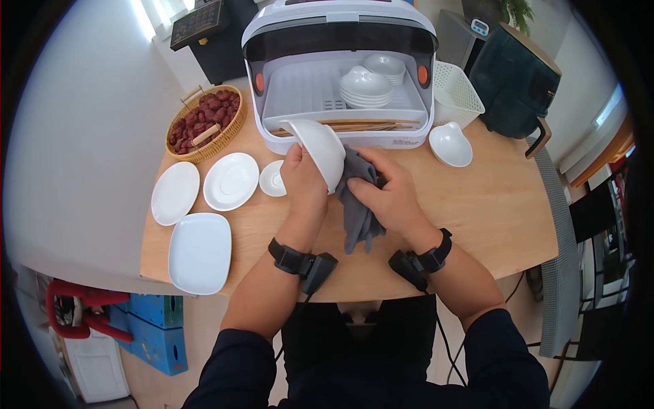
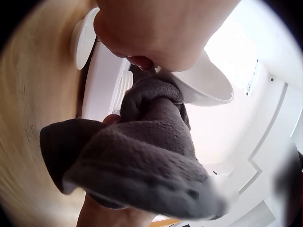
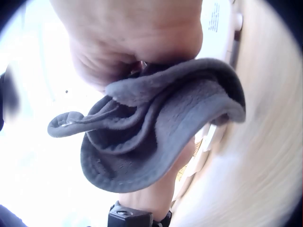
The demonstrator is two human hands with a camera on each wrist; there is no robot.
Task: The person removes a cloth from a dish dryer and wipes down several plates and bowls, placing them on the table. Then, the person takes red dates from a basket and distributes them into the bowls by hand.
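Note:
My left hand [image 1: 304, 178] grips a white bowl [image 1: 323, 148] that is tilted on its side above the table. In my right hand [image 1: 393, 189] is a grey cloth [image 1: 357, 208], pressed against the bowl's outer side and hanging down in folds. The left wrist view shows the bowl [image 2: 204, 84] above the bunched cloth [image 2: 137, 151]. In the right wrist view the cloth [image 3: 156, 127] hides most of the bowl and the fingertips.
An open dish cabinet [image 1: 300, 85] holds stacked bowls [image 1: 366, 88] and chopsticks [image 1: 371, 127]. Left are plates [image 1: 199, 252] and a basket of red dates [image 1: 206, 123]. Right are a white bowl [image 1: 450, 144], a white basket [image 1: 458, 95] and a dark green air fryer [image 1: 512, 82].

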